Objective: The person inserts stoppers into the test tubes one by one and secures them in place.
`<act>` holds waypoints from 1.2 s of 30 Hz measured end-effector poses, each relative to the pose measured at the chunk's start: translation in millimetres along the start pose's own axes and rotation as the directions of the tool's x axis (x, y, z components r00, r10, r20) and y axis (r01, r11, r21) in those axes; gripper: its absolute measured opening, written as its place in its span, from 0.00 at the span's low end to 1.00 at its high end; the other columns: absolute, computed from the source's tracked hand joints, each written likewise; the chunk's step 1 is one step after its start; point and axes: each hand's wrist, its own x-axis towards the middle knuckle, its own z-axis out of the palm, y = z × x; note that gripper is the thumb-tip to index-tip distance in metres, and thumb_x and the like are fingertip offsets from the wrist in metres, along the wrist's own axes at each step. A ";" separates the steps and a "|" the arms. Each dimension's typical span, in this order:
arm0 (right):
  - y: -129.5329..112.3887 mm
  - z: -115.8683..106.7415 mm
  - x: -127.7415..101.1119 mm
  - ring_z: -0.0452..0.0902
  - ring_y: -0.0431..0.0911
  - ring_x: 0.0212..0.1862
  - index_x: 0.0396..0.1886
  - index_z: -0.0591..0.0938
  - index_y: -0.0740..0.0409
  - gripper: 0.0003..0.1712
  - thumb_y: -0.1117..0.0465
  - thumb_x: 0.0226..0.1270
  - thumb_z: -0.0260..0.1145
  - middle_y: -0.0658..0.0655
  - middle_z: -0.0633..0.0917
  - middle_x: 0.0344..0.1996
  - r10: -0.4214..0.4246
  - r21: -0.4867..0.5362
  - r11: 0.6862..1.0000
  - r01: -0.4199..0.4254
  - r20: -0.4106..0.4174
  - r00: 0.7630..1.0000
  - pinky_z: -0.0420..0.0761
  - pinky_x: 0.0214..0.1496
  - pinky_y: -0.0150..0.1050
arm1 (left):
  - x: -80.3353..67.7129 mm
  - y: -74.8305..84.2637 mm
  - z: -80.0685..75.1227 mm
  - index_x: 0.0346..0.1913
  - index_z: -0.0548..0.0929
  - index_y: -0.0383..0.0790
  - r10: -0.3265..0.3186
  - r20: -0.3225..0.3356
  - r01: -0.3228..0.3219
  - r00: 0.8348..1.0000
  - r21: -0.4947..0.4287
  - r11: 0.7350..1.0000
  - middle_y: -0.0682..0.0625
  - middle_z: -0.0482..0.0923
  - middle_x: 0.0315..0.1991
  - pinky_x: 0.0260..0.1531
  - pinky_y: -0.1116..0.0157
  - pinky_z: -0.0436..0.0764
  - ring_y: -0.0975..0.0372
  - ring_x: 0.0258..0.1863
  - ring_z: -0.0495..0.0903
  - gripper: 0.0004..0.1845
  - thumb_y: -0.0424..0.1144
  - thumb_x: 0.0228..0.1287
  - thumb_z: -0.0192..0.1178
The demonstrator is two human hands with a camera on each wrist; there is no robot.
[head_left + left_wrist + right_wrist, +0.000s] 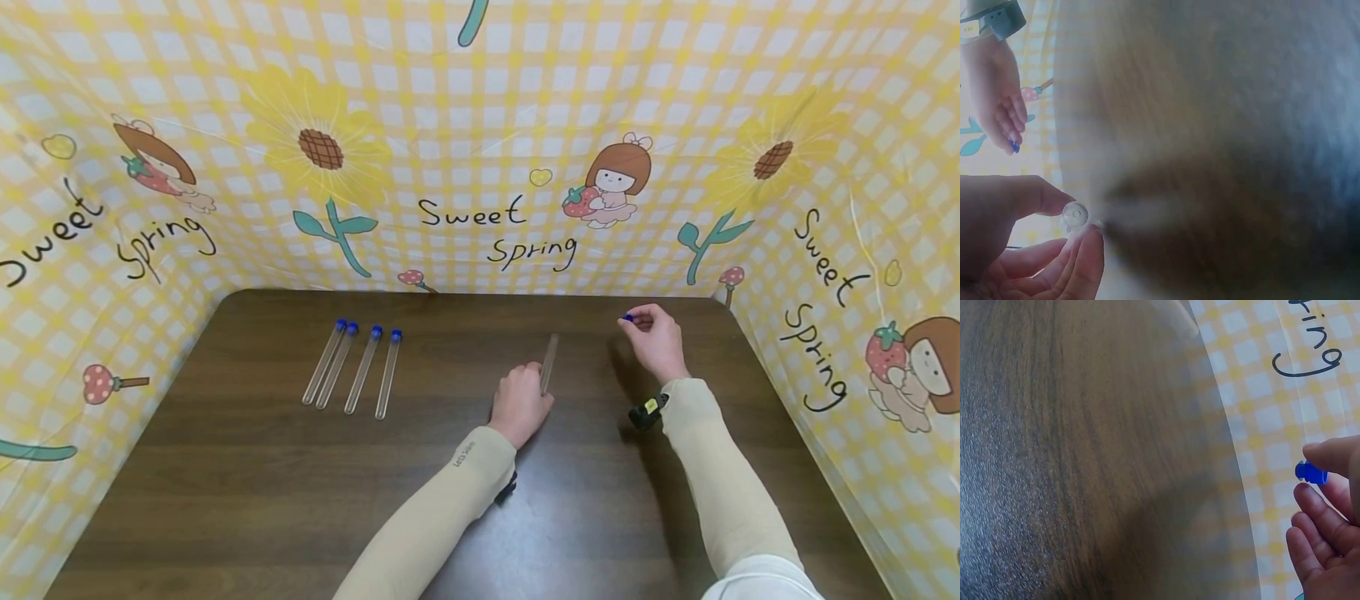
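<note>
My left hand (519, 406) grips a clear uncapped test tube (549, 363) near the middle of the dark wooden table (247, 483); the tube points away from me. In the left wrist view my thumb and a finger pinch the tube's round bottom end (1075, 215). My right hand (654, 335) hovers above the table's far right part and pinches a small blue cap (627, 317) between thumb and fingertips. The right wrist view shows that blue cap (1310, 473) at my fingertips. The cap is apart from the tube.
Several clear test tubes with blue caps (352, 365) lie side by side at the table's far left. A yellow checked cloth backdrop (480, 167) printed with sunflowers and "Sweet Spring" walls in the back and both sides.
</note>
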 end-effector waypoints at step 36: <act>-7.3 2.1 -1.9 0.79 0.57 0.49 0.50 0.80 0.65 0.17 0.56 0.74 0.68 0.64 0.82 0.46 -0.051 -0.012 0.999 0.052 0.037 0.998 0.76 0.55 0.51 | 5.8 -11.2 -12.3 0.44 0.86 0.38 -0.007 -0.045 0.008 0.999 0.022 1.000 0.50 0.77 0.32 0.30 0.55 0.82 0.53 0.31 0.82 0.13 0.41 0.59 0.69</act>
